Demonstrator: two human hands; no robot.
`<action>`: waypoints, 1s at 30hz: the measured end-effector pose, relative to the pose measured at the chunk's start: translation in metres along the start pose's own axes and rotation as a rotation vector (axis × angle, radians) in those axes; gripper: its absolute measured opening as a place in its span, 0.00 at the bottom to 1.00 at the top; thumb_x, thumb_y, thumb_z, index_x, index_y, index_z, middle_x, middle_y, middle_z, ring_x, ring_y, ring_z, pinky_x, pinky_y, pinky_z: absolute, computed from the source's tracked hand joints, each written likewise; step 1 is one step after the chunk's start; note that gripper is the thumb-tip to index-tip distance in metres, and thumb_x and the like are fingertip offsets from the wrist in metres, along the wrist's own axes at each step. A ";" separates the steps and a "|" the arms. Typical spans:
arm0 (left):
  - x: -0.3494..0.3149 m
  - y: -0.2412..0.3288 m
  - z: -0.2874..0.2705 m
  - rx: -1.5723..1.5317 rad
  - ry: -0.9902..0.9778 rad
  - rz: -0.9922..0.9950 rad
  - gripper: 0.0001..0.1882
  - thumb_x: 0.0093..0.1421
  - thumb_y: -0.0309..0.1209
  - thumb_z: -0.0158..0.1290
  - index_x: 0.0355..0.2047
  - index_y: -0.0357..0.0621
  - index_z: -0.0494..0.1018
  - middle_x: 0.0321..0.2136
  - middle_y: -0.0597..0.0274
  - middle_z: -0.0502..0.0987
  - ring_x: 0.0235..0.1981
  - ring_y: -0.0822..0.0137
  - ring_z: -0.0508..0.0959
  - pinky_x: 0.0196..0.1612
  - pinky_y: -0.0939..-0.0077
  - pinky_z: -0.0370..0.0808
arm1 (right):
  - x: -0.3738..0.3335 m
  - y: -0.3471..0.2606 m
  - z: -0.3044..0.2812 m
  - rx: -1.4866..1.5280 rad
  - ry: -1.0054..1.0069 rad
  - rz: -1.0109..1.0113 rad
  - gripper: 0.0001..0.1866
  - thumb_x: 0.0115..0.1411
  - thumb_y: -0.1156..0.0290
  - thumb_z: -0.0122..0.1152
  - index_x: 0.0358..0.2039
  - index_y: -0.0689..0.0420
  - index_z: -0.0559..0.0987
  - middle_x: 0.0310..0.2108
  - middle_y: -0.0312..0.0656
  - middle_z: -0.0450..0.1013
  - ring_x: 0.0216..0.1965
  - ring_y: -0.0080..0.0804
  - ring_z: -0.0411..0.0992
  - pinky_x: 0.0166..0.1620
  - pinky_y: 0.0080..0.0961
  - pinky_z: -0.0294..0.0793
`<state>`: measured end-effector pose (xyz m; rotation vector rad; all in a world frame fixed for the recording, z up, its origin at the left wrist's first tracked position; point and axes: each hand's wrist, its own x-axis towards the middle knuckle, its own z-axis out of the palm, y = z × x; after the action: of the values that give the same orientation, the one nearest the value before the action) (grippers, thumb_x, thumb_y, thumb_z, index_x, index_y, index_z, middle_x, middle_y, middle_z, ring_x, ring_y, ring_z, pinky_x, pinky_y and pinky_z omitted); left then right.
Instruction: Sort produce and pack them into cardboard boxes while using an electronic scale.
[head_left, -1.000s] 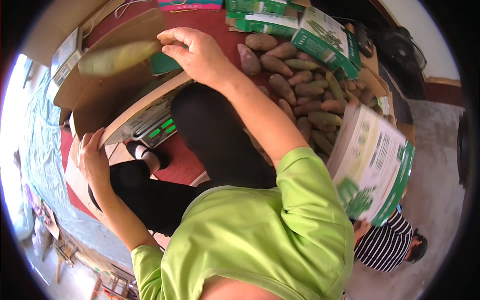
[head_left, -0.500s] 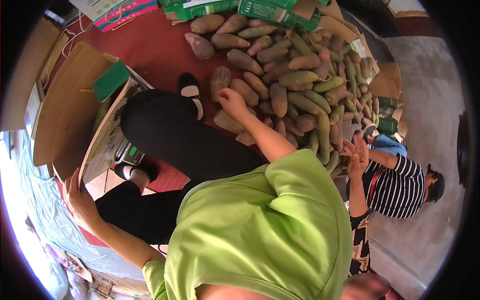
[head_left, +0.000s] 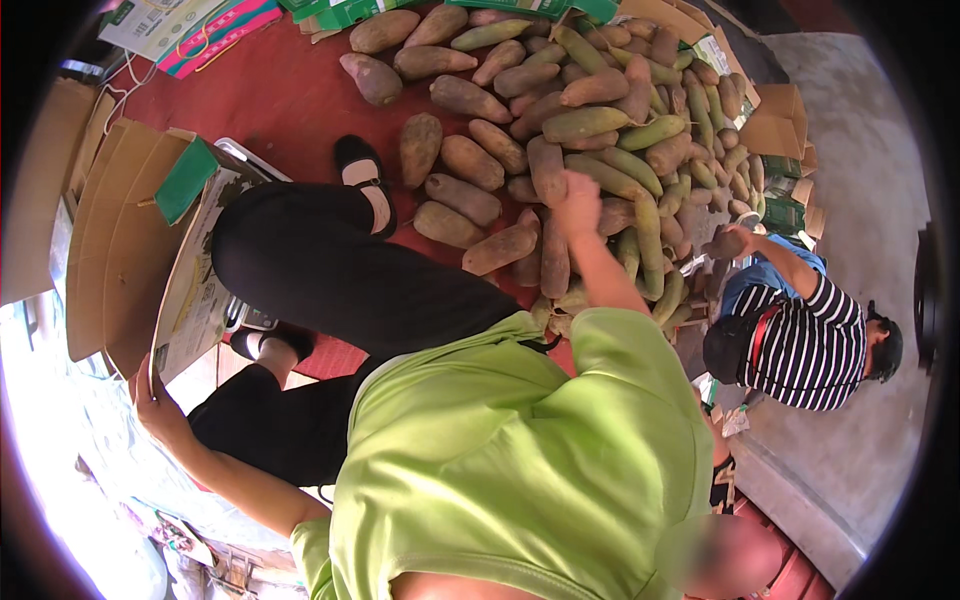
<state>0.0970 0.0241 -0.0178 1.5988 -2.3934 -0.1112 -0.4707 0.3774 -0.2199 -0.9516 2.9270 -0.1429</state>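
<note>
My right hand [head_left: 578, 208] is closed at the lower end of a brownish radish-like root [head_left: 546, 168], on the near side of a big pile; its fingertips are hidden. Around it lie more long roots, some green [head_left: 586, 124], others dusty brown-pink [head_left: 472, 160]. On the left, my left hand [head_left: 160, 412] grips the near edge of an open cardboard box [head_left: 112, 250]. That box stands tilted against my legs, one flap [head_left: 186, 180] green. Its inside is mostly hidden from here.
A scale [head_left: 258, 320] shows partly beside the box and my shoe. At right a person in a striped shirt [head_left: 805, 340] holds a brown root [head_left: 727, 243]. Another person [head_left: 725, 555] is at the lower right. Cartons [head_left: 775, 125] stand behind the pile on the red floor covering [head_left: 250, 100].
My right hand has moved rightward from the roots at the pile's left to the brownish one. My left hand stays on the box. Another person's raised hand at right has gone from view.
</note>
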 end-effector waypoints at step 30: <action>0.002 0.060 -0.022 0.140 0.054 -0.181 0.15 0.52 0.23 0.53 0.39 0.53 0.79 0.32 0.63 0.77 0.36 0.57 0.77 0.39 0.68 0.72 | 0.077 0.009 -0.097 0.127 -0.127 -0.104 0.28 0.54 0.67 0.63 0.55 0.62 0.69 0.50 0.54 0.70 0.54 0.47 0.67 0.55 0.34 0.66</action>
<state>0.0481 0.0472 0.0166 1.8552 -2.2572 0.0665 -0.5464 0.3465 -0.1270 -1.0515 2.7182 -0.2592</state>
